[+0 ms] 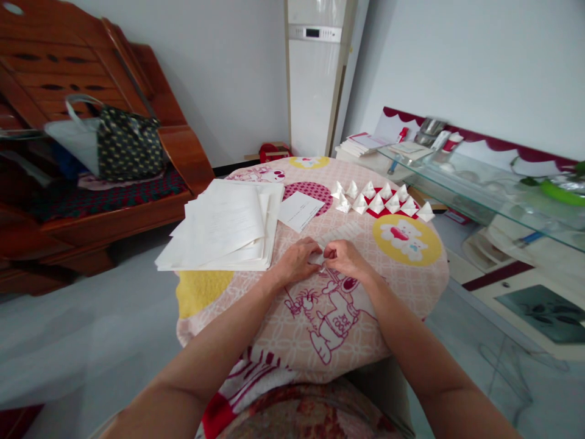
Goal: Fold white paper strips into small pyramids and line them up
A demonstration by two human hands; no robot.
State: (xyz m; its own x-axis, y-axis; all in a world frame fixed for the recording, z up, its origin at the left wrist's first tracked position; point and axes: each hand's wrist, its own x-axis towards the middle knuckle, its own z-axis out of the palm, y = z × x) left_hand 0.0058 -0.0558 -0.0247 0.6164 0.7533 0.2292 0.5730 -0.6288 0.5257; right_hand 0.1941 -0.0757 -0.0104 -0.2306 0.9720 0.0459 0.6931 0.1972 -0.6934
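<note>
Both hands meet over the middle of a round table with a patterned cloth (pixel 283 341). Between my left hand (pixel 299 259) and my right hand (pixel 345 257) is a small piece of folded white paper (pixel 316 258), pinched by the fingers of each; much of it is hidden. Just beyond lies a single printed sheet (pixel 300 211). To the left rests a stack of white paper (pixel 223 225), its top sheets askew. Several small pointed folded-paper pieces (pixel 376 203) stand in two rows at the far right of the table.
A wooden bench (pixel 178 152) with a dotted bag (pixel 130 143) is at the left. On the right, close to the table, runs a glass-topped cabinet (pixel 484 195) holding papers and cups. A tall white air conditioner (pixel 313 85) stands in the corner.
</note>
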